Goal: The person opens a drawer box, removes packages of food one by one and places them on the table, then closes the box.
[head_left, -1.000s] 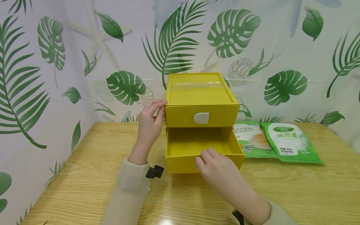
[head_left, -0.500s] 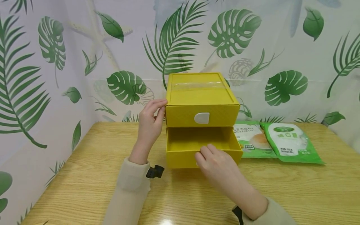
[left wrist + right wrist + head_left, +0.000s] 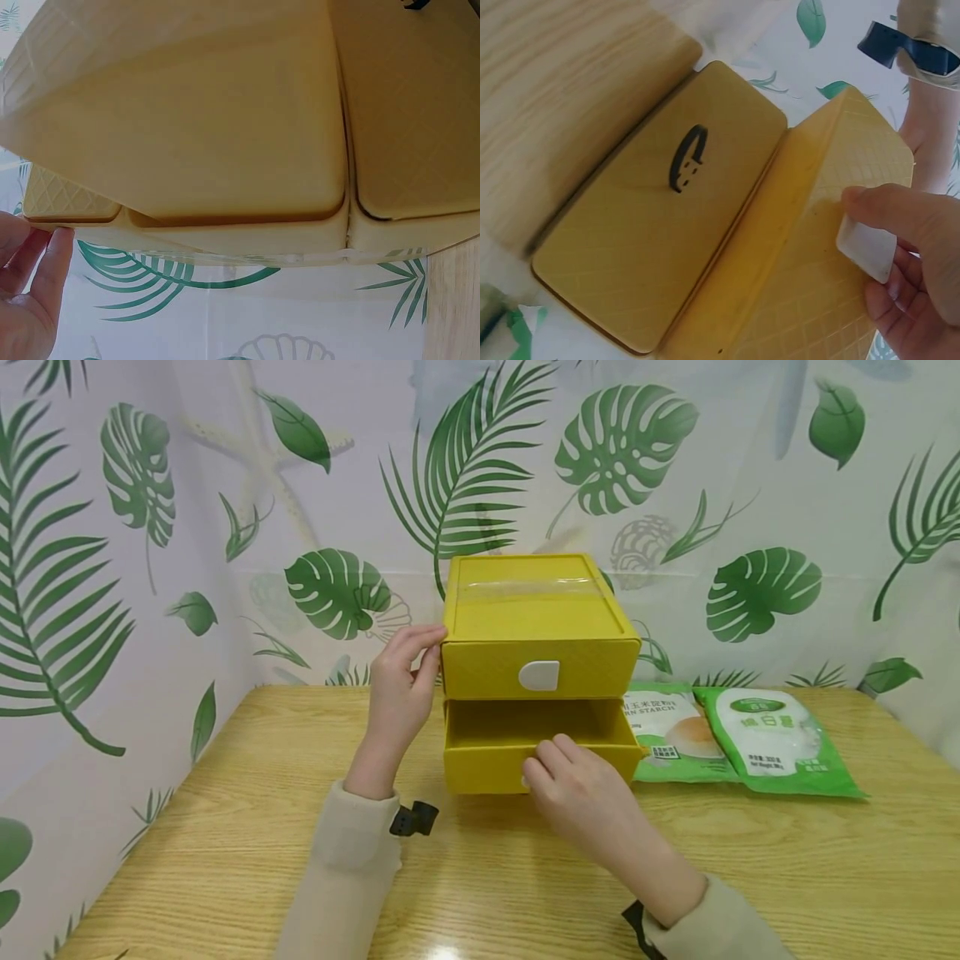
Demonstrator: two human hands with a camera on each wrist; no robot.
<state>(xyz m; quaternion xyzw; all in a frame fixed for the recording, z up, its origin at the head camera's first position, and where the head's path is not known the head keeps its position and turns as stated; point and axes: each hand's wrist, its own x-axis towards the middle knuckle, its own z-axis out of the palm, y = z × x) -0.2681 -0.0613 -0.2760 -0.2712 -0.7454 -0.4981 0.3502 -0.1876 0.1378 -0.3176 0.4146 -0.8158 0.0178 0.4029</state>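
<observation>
The bench (image 3: 225, 827) has a yellowish wood-grain top, with a glare spot (image 3: 442, 952) on its near part. A yellow drawer unit (image 3: 536, 614) stands on its far middle part. To the unit's right lie a green-and-white starch bag (image 3: 678, 739), partly hidden by the unit, and just beside it a second green-and-white bag (image 3: 776, 739).

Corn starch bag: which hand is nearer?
The right hand. It grips the lower drawer, left of and in front of the corn starch bag; the left hand touches the yellow cabinet's opposite side.

Indoors: leaf-print walls (image 3: 345, 518), wooden table (image 3: 750, 868)
</observation>
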